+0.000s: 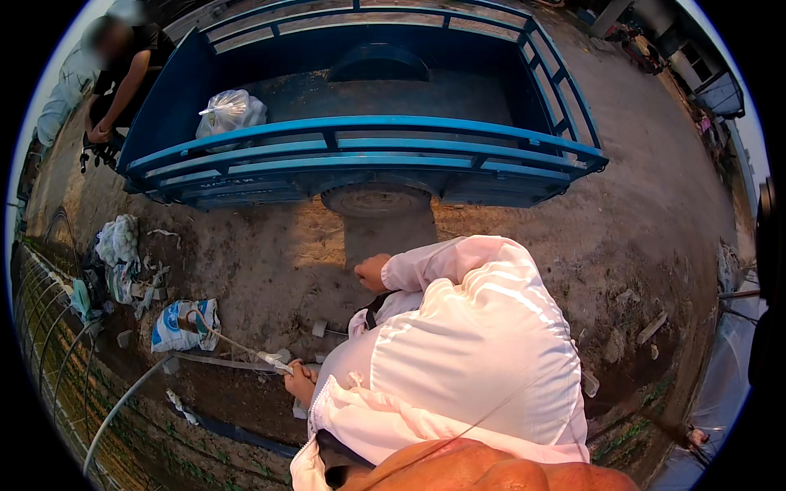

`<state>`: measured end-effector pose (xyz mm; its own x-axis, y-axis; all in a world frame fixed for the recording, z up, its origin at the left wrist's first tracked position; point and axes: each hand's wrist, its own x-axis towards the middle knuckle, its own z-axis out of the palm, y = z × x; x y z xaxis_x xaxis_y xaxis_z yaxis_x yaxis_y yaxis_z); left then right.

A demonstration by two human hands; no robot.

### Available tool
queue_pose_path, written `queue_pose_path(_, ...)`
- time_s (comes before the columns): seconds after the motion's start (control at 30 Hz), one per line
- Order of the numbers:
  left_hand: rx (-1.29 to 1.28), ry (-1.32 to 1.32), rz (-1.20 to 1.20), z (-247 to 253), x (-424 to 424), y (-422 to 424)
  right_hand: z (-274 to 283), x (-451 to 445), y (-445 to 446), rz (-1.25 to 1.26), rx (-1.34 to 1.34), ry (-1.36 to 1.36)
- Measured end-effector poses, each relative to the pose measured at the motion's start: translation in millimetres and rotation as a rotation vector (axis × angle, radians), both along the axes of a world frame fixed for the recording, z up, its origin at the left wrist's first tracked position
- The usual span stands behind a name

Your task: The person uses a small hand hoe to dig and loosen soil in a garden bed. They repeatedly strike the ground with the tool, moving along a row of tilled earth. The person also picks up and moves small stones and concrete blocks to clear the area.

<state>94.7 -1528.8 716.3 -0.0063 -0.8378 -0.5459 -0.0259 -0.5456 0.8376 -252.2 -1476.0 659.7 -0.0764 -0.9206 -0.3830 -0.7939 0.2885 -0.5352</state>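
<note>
My left hand (301,382), low in the head view, is closed on the wrapped, pale end of a hooked tool handle (230,342), whose curved metal part reaches over a blue-and-white woven sack (182,325). Nearer the middle, my right hand (371,272) extends from a pale pink sleeve; its fingers are curled, and whether it holds anything cannot be made out. Beyond it stands a blue cargo trailer (344,127) with railings and a wheel. A clear plastic bag of round pale items (230,116) rests in its bed.
Another person (126,86) leans at the trailer's left end. Net bags of pale produce (118,239) lie on the dirt at left. Curved greenhouse hoops (120,402) and planted rows border the lower left. A block (319,328) and debris lie near my feet.
</note>
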Motion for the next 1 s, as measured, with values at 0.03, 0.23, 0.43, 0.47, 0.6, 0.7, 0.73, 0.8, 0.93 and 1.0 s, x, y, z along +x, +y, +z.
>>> queue_pose_path(0.03,0.009,-0.035,-0.003,-15,-9,5,-9,-33,22,-0.038,0.138,0.080)
queue_pose_path(0.23,-0.309,-0.221,-0.201,-26,-75,63,-58,-141,209,-0.040,0.920,0.174)
queue_pose_path(0.43,-0.518,-0.265,-0.538,-44,-107,77,-30,-163,346,-0.273,1.024,-0.009)
queue_pose_path(0.47,-0.517,-0.147,-0.499,-48,-117,80,-27,-167,366,-0.325,1.010,-0.023)
queue_pose_path(0.6,-0.561,-0.160,-0.582,-1,-171,89,-25,-155,438,-0.509,0.959,-0.057)
queue_pose_path(0.7,-0.570,-0.262,-0.762,39,-220,111,-44,-120,503,-0.695,0.907,-0.118)
queue_pose_path(0.73,-0.626,-0.171,-0.761,48,-237,124,-54,-106,518,-0.755,0.882,-0.146)
queue_pose_path(0.8,-0.679,-0.131,-0.788,63,-263,145,-71,-79,523,-0.853,0.815,-0.190)
queue_pose_path(0.93,-0.742,-0.039,-0.882,81,-321,190,-83,-45,552,-1.056,0.719,-0.260)
queue_pose_path(1.0,-0.658,-0.018,-0.923,95,-350,212,-83,-31,567,-1.150,0.677,-0.287)
